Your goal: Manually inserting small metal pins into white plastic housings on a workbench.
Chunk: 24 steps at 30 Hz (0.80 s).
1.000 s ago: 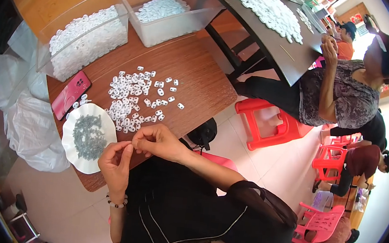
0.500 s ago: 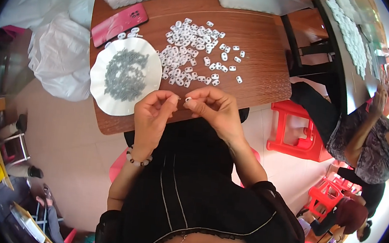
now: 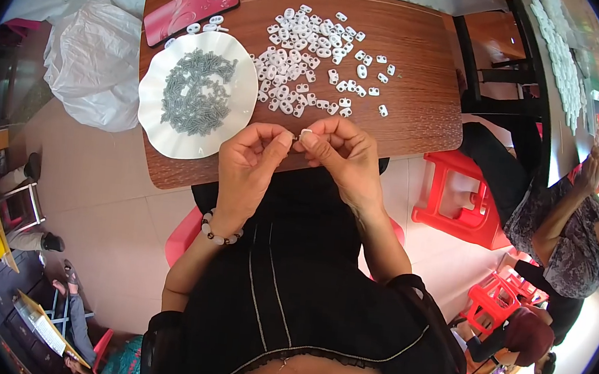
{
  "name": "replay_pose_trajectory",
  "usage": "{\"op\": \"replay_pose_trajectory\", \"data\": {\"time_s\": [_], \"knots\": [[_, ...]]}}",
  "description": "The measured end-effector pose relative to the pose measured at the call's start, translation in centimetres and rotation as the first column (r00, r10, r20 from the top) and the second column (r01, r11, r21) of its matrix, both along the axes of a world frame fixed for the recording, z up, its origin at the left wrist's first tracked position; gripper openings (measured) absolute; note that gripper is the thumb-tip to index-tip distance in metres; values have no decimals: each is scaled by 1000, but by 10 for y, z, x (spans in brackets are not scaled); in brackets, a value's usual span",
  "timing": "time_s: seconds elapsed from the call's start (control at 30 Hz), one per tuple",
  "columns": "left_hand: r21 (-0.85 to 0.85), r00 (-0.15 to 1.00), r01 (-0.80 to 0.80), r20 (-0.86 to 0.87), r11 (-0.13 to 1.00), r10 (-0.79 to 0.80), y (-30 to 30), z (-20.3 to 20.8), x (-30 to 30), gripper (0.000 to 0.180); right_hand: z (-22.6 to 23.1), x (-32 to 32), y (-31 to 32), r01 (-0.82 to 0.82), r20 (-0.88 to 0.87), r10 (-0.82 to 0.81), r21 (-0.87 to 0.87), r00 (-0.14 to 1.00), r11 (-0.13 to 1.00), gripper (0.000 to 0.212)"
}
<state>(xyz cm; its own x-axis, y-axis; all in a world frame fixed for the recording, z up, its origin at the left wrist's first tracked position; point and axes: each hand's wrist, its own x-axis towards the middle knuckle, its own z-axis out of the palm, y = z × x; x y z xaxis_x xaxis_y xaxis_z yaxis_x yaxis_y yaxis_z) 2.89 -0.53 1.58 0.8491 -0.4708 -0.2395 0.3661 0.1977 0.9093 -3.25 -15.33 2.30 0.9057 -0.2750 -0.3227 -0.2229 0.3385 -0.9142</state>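
Near the table's front edge, my two hands meet fingertip to fingertip. Pinched in my right hand (image 3: 349, 159) is a small white plastic piece (image 3: 306, 133). My left hand (image 3: 250, 161), with a beaded bracelet at the wrist, pinches a tiny grey screw-like pin (image 3: 295, 137) against that piece; fingertips cover most of both. Left of my hands stands a white wavy-rimmed plate (image 3: 149, 111) bearing many small grey screw-like pins (image 3: 196, 98). Beyond my hands, a loose spread of white two-holed plastic pieces (image 3: 293, 64) lies on the brown wooden table (image 3: 409, 96).
A pink phone (image 3: 190, 11) lies at the far left of the table, with a few white pieces beside it. Clear bins stand at the back edge. White plastic bags (image 3: 95, 66) sit to the left. Red stools (image 3: 457, 202) and other people are at the right.
My hands have come together, bringing the grey pin up to the white piece. The whole view has shifted slightly, with the table and plate now higher in the picture.
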Motion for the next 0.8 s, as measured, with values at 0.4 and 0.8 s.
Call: {"op": "replay_pose_trajectory", "data": {"time_s": [0.4,0.8], "knots": [[58,1000,5,-12,998,-4,0,-5,-1,13,3,-3,-3,5,-13,-5,-18,1000,1000,14],[42,999,34,-19,999,-34,3,-7,-1,12,6,-4,-1,-17,-9,17,-124,1000,992,9]]}}
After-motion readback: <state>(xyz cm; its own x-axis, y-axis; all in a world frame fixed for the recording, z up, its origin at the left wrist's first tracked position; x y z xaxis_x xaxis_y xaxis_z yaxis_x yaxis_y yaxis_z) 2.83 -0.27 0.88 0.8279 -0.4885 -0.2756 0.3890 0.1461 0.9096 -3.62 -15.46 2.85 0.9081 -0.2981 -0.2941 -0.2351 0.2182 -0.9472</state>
